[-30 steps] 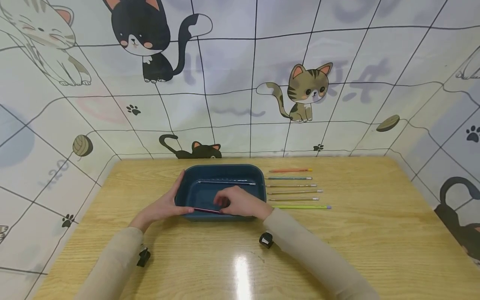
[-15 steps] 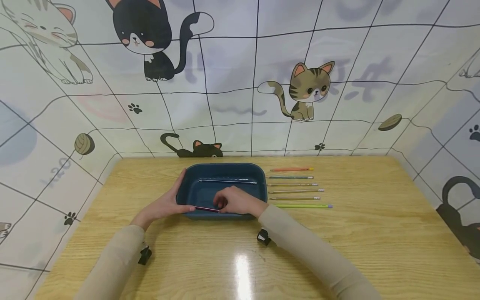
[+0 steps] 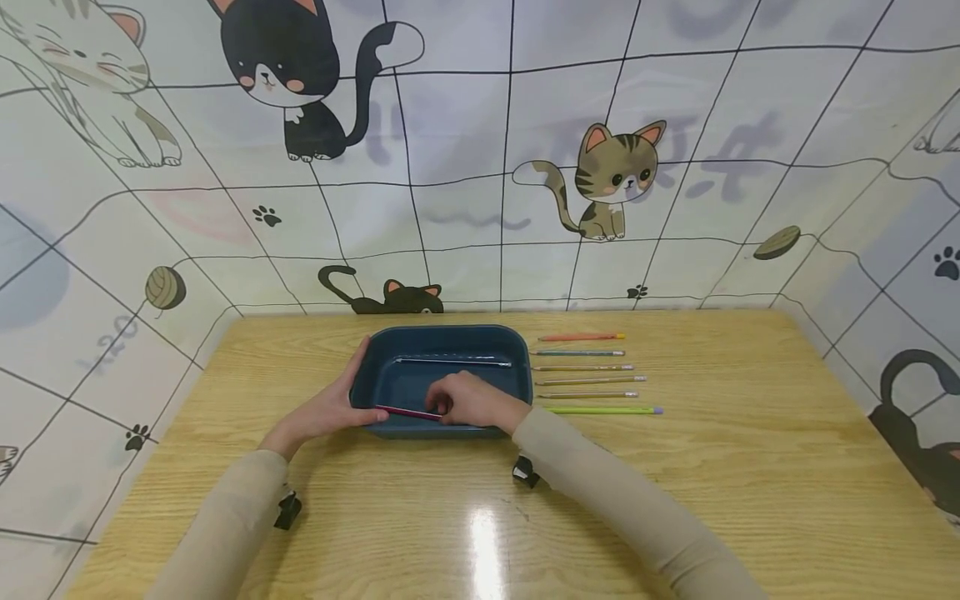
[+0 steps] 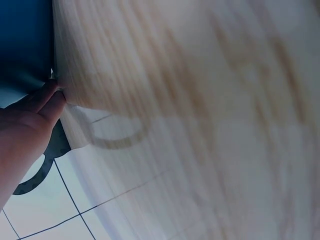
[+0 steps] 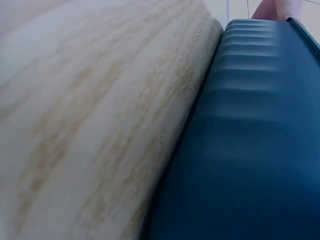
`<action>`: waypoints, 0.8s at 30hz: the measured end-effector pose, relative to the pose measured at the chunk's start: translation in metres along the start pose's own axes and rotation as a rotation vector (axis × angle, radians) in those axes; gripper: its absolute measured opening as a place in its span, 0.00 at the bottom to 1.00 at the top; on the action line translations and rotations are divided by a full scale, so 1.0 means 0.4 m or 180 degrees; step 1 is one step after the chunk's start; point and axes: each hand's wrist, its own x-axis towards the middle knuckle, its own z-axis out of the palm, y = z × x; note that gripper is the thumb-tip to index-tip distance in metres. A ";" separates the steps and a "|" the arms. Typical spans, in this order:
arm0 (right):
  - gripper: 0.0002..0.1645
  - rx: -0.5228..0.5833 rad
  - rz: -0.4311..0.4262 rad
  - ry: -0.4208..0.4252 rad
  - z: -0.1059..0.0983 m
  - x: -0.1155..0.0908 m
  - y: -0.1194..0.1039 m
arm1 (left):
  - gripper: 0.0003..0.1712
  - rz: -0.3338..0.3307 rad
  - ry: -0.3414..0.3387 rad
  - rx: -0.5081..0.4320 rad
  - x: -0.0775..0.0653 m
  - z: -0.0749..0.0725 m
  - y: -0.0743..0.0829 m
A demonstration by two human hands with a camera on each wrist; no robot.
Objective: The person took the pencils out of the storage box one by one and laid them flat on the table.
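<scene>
A dark blue rectangular basin (image 3: 450, 333) stands at the middle of the wooden table in the head view. My left hand (image 3: 327, 414) holds its left end, thumb over the near rim and fingers along the outer side; those fingers (image 4: 42, 102) also lie against the wall in the left wrist view. Inside the near side, my right hand (image 3: 474, 400) pinches a dark magenta pencil (image 3: 408, 412) by its right part, which the fingers hide. Another slim pencil (image 3: 453, 362) lies along the far side of the basin floor. The right wrist view shows mainly the basin's outer wall (image 5: 245, 150).
To the right of the basin, several pencils lie in a rough column, from an orange pencil (image 3: 581, 337) at the back to a yellow-green pencil (image 3: 607, 410) nearest me. A cat-print wall covering (image 3: 465, 208) stands behind the table (image 3: 420, 508).
The magenta pencil has shifted slightly up and away from the near wall, its left end showing more clearly by my left thumb. Both hands stay nearly in place.
</scene>
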 end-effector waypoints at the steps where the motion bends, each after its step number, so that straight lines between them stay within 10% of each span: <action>1: 0.12 -0.0003 0.0007 0.0001 -0.001 0.000 0.000 | 0.68 0.0001 0.0001 -0.0004 0.000 0.000 0.000; 24: 0.13 0.0881 -0.0250 0.0189 -0.015 -0.007 0.021 | 0.68 0.0014 -0.0003 -0.0060 0.003 -0.001 -0.010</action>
